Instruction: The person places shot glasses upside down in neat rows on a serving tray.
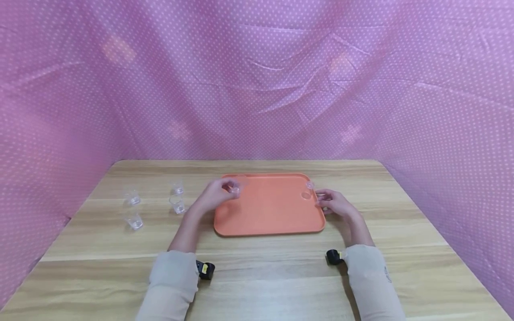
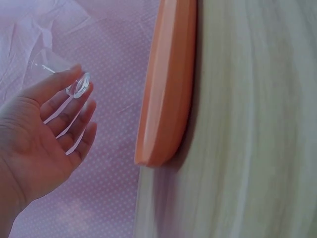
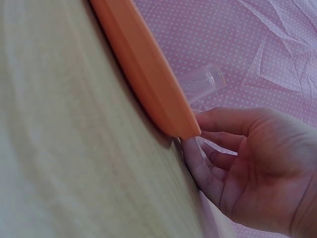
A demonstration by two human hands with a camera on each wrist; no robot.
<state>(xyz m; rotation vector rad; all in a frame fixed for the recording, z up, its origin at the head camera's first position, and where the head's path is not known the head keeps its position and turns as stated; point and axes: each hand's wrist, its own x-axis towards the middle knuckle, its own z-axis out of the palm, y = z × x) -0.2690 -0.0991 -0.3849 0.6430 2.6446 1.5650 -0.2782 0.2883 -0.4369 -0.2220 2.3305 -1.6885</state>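
Fingers (image 3: pixel 225 120) at edge of orange tray (image 3: pixel 142 69)

From the head, one camera is facing forward and down across the counter (image 1: pixel 261 285) toward pink cloth (image 1: pixel 257 89). The left wrist camera (image 1: pixel 206 270) and right wrist camera (image 1: pixel 333 257) are closely viewing, turned sideways, the left fingers (image 2: pixel 77 129) and right fingers (image 3: pixel 223 119); all views are sharing the orange tray (image 1: pixel 269 205).
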